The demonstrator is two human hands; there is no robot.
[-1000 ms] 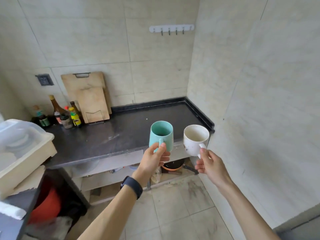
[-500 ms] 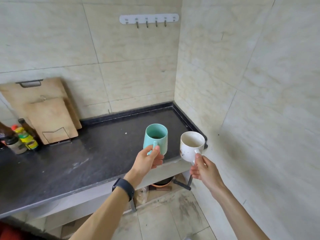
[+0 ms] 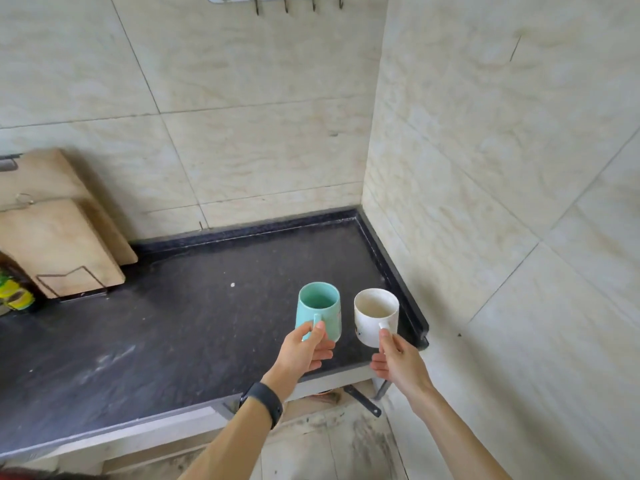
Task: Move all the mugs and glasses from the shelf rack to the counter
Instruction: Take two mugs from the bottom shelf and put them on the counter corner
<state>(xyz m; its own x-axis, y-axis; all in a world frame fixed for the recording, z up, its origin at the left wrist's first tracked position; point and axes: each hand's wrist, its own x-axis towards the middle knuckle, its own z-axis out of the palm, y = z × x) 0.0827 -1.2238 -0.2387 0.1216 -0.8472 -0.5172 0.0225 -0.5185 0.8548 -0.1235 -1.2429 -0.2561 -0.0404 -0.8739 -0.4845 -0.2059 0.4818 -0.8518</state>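
Note:
My left hand [image 3: 304,351] grips the handle of a teal mug [image 3: 318,308], upright and empty. My right hand [image 3: 398,358] pinches the handle of a white mug [image 3: 372,318], also upright, just right of the teal one. Both mugs hang over the near right corner of the dark stone counter [image 3: 194,323]; I cannot tell whether they touch it. The shelf rack is out of view.
Two wooden cutting boards [image 3: 59,244] lean against the back wall at the left, with a yellow-green bottle [image 3: 15,296] beside them. A tiled side wall [image 3: 485,202] bounds the counter on the right. A hook rail [image 3: 277,0] hangs high on the back wall.
Both hands carried the mugs forward over the counter's right corner as I stepped closer. The rack and bottles at the left slid out of view.

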